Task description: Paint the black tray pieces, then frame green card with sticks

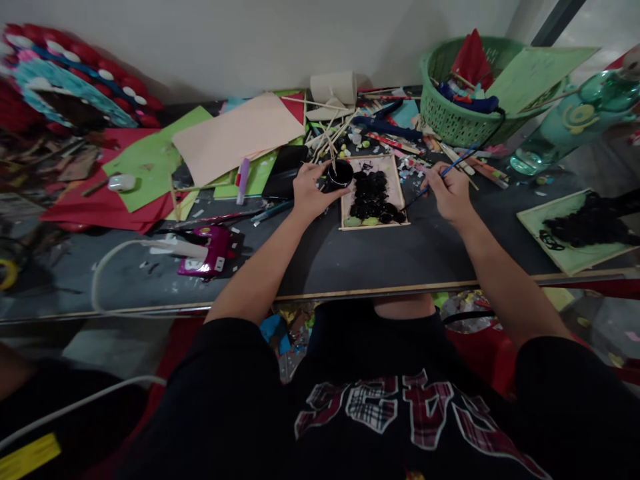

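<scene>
Fingers and thumb of my left hand (315,190) are closed around a small dark cup (341,175) with black paint inside and a thin stick standing in it. My right hand (450,191) pinches a blue paintbrush (447,171), its tip pointing down-left to the lower right corner of a framed tray (376,226). Lumpy shapes (373,193) in that tray are coated in glossy black, with some green showing at the lower left. Whether the bristles touch them is too small to tell.
A green basket (445,117) and a bottle (565,127) stand at the back right. Another black-painted panel (550,250) lies right. Coloured paper sheets (235,140), pliers (387,127), scraps and a purple corded device (207,250) cover the left and back.
</scene>
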Demonstrator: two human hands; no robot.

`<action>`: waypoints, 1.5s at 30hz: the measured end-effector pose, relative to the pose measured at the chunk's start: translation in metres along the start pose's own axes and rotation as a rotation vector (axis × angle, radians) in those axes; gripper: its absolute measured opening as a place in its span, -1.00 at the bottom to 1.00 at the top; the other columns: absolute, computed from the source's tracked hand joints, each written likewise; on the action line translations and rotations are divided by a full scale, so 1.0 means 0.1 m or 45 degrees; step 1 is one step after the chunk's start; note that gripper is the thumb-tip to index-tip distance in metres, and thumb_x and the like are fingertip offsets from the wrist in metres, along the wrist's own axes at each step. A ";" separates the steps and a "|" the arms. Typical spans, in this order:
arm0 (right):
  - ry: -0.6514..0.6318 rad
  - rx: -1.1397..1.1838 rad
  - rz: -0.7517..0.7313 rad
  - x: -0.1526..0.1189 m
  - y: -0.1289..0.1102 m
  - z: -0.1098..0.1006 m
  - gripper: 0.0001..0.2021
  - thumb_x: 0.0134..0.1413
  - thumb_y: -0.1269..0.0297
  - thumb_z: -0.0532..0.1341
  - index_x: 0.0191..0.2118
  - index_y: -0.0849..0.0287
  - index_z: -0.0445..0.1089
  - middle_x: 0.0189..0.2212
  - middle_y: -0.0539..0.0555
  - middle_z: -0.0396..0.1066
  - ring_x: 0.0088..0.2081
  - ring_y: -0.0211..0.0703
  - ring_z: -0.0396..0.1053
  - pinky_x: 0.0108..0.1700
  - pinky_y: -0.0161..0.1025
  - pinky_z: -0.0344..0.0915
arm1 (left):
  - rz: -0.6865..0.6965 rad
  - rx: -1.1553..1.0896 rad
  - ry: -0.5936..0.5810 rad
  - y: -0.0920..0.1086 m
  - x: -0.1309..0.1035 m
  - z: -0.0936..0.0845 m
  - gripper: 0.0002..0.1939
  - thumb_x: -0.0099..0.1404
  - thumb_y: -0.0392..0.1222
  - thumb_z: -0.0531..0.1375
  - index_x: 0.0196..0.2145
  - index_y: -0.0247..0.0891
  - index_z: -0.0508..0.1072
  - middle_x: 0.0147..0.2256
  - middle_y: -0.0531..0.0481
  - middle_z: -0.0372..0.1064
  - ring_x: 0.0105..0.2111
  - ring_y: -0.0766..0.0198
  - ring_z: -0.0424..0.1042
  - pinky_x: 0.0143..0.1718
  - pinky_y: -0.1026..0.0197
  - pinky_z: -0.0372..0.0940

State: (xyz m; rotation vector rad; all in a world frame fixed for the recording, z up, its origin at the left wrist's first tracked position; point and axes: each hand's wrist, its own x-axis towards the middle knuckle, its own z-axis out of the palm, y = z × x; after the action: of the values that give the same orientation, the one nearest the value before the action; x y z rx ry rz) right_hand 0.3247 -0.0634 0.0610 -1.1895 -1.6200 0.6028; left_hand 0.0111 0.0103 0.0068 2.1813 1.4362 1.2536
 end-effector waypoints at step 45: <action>0.663 0.114 0.080 0.22 0.64 -0.08 -0.42 0.10 -0.44 -0.02 -0.39 0.04 0.23 -0.49 0.01 0.28 -0.45 -0.12 0.41 -0.46 -0.14 0.29 | -0.068 -0.023 0.161 -0.12 -0.02 0.05 -0.37 0.03 0.48 0.28 -0.30 -0.15 0.41 -0.36 -0.02 0.32 -0.18 0.02 0.43 -0.06 -0.08 0.39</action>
State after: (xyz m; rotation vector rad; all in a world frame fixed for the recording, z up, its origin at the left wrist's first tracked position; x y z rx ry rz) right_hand 0.3576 -0.0199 0.0209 -1.2119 -1.1085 0.3583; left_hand 0.0075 0.0161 -0.0045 2.0711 1.5133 1.4022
